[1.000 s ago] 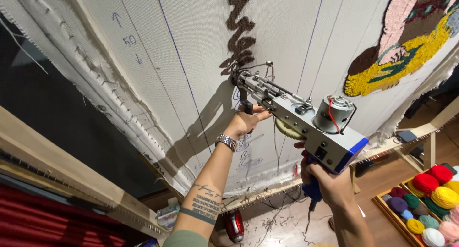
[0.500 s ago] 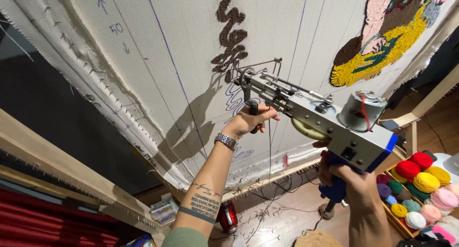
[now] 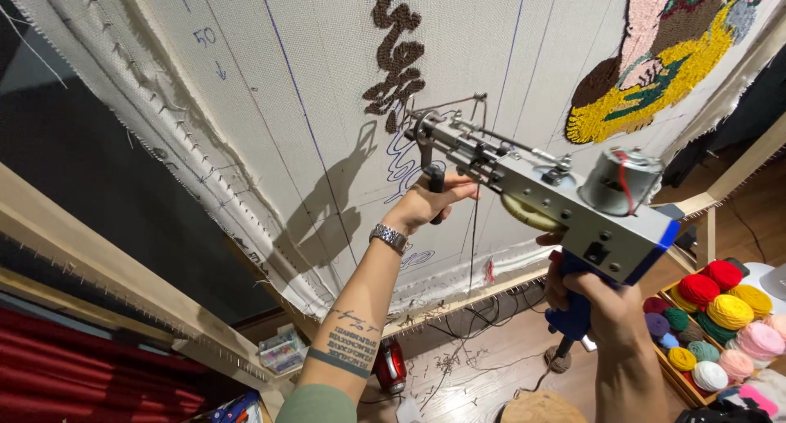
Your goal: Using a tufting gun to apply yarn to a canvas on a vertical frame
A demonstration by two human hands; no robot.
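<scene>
I hold a metal tufting gun (image 3: 540, 190) with a blue grip against a cream cloth (image 3: 270, 87) stretched on a wooden frame (image 3: 106, 284). My left hand (image 3: 430, 200) grips the gun's black front handle. My right hand (image 3: 594, 304) is closed around the blue rear grip below the motor. The gun's tip sits just under a brown tufted squiggle (image 3: 397, 58), over blue drawn lines. A yarn strand (image 3: 472, 251) hangs from the gun.
A pink, yellow and brown tufted patch (image 3: 655, 71) fills the cloth's upper right. A wooden tray of several coloured yarn balls (image 3: 720, 325) stands at lower right. Yarn scraps and cables litter the wooden floor (image 3: 467, 366). A red curtain (image 3: 74, 374) is at lower left.
The view has swung so the cloth and gun sit more to the right and closer. Both hands keep their grip on the gun, with the tip still under the brown squiggle.
</scene>
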